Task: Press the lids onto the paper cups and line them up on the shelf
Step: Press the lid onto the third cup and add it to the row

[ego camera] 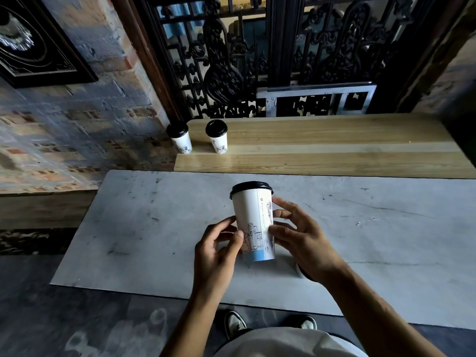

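On wooden shelf (334, 140), two lidded cups (216, 136), clear of hands (296, 238)

Surface (154, 228): pale grey marble slab, scuffed with dark marks. One lidded paper cup (253, 220) is over it, gripped on both sides by the left hand (216, 248) and right hand (301, 243); whether its base touches the slab cannot be told. A round white-rimmed object (300, 271) lies under the right hand's wrist, mostly hidden.

Shelf (334, 145): light wood planks, beyond the hands. Two lidded cups (216, 136) stand upright at its left end, near each other, not touching.
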The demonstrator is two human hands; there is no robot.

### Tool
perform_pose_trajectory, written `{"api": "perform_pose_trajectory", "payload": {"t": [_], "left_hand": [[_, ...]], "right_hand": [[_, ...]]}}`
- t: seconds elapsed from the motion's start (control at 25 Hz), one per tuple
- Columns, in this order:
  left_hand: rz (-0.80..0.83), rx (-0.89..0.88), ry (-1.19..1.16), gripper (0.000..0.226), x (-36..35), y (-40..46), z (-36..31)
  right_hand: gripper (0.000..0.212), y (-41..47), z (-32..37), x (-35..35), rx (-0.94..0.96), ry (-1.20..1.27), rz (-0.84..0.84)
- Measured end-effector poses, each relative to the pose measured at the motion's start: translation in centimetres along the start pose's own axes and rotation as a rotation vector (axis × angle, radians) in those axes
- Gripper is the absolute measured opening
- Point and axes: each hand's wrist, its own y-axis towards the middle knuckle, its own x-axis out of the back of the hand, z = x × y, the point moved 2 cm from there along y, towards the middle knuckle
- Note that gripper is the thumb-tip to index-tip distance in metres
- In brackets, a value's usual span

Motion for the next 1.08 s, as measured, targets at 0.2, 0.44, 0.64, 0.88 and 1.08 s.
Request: {"api": "perform_pose_trajectory", "payload": {"t": [0.2, 0.44, 0.64, 0.88, 1.08], "left_hand": [[-0.009, -0.057, 0.048, 0.039, -0.3, 0.2, -0.2], [-0.015, -0.084, 0.089, 0.046, -0.3, 0.6, -0.1], [-0.018, -0.032, 0.016, 0.028, -0.8, 0.9, 0.0], [-0.032, -0.008, 0.014, 0.028, -1.4, 1.1, -0.2], [-0.044, -0.008, 0.055, 0.032, -2.3, 1.2, -0.5]], "right_hand": [[0.06, 0.4, -0.2, -0.1, 0.051, -0.018, 0.009], [0.065, 0.6, 0.1, 0.1, 0.036, -0.121, 0.065], [0.057, 0.5, 0.3, 0.5, -0.015, -0.011, 0.025], [0.055, 1.0, 0.2, 1.6, 0.012, 0.021, 0.027], [0.052, 1.4, 0.7, 2.5, 0.025, -0.017, -0.004]]}}
